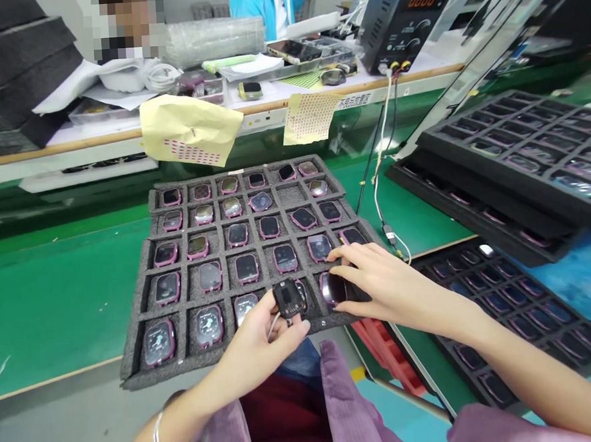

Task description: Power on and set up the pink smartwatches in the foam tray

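My left hand (263,340) is closed around a small black square device (289,298) with pins or contacts on its face and a pale cable at its side. It is held over the front row of a grey foam tray (133,347). My right hand (379,282) has thumb and fingers around the edges of a dark-screened smartwatch (332,289) at the tray's front right corner. Several purple-framed watch bodies fill the compartments. A watch (159,341) at the front left has a lit dial, as do its neighbours. Part of a watch behind the black device is hidden.
A power supply (408,21) with red digits stands on the back shelf, its cables (382,149) hanging to the green table (54,289). Stacked foam trays (502,168) are at right, with another watch tray (521,314) below. A person in blue (249,4) is opposite.
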